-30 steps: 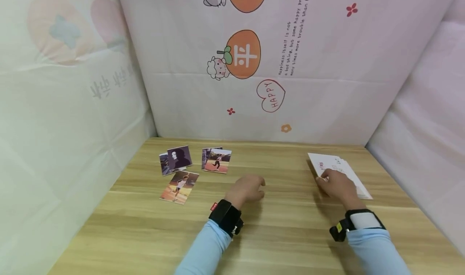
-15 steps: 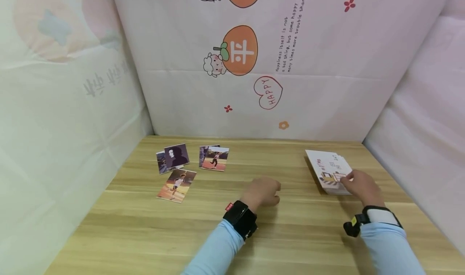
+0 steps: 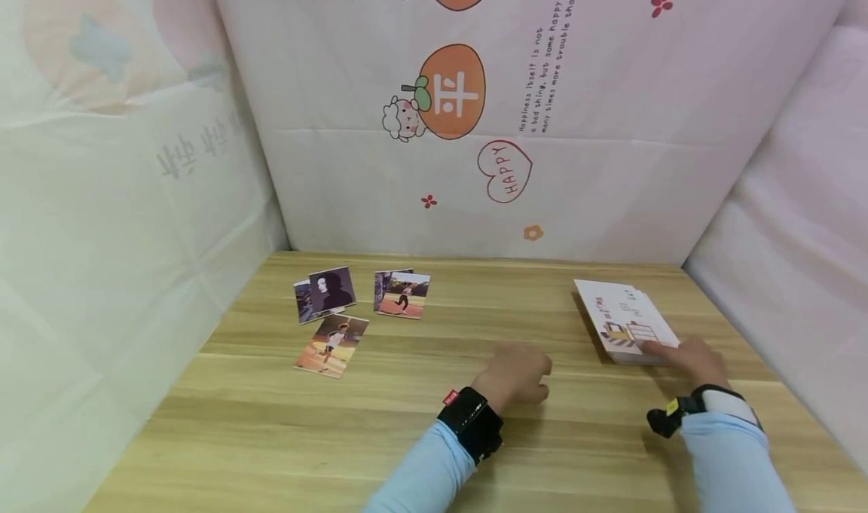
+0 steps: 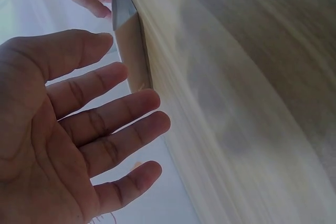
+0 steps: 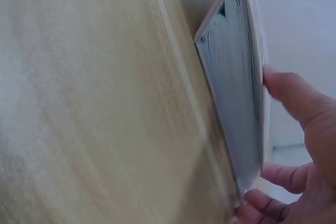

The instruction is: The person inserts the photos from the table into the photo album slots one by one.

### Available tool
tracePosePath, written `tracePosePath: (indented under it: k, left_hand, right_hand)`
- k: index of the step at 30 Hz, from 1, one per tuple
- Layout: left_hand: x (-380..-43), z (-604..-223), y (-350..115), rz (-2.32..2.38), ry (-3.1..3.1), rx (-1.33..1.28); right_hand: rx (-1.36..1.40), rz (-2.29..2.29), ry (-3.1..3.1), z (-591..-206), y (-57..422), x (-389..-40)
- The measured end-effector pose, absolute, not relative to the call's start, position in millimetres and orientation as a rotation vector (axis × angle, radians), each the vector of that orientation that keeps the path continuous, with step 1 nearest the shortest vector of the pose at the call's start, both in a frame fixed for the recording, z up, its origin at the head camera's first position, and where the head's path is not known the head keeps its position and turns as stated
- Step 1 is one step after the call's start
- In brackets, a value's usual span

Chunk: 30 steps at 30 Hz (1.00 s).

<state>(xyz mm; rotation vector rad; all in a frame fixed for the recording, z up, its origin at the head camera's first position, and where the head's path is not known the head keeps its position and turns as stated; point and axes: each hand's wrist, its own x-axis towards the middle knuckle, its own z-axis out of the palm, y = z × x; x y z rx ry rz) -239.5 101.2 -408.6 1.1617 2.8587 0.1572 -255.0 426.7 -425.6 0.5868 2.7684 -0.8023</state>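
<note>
A thick white photo album [image 3: 620, 313] with a printed cover lies closed on the table at the right. My right hand [image 3: 697, 358] is at its near right corner. In the right wrist view the thumb presses on the album's cover while the fingers lie at its page edges [image 5: 231, 82], so the hand pinches it there. My left hand [image 3: 515, 374] hovers over the table left of the album, holding nothing. Its fingers are loosely extended in the left wrist view, with the album [image 4: 131, 51] beyond them.
Several small photos lie at the back left of the wooden table [image 3: 271, 438]: a runner print [image 3: 332, 345], a dark portrait [image 3: 332, 288] overlapping another, and a second runner print [image 3: 404, 296] overlapping one more. White printed cloth [image 3: 353, 196] walls the back and both sides.
My right hand has slid from the middle of the album's cover to its near right corner. The left hand has moved right, away from the photos and closer to the album.
</note>
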Motion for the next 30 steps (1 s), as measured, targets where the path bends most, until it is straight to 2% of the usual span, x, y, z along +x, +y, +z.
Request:
tracePosePath:
  k: [12,30]
  left_hand:
    - [-236,-414,104,0.211,2.836,1.094]
    - [-240,-414,102,0.209,2.835,1.084]
  right_hand:
    - [0.771,-0.998,2.656,-436,431,-253]
    - [0.814,-1.103,2.588,-434,425,-263]
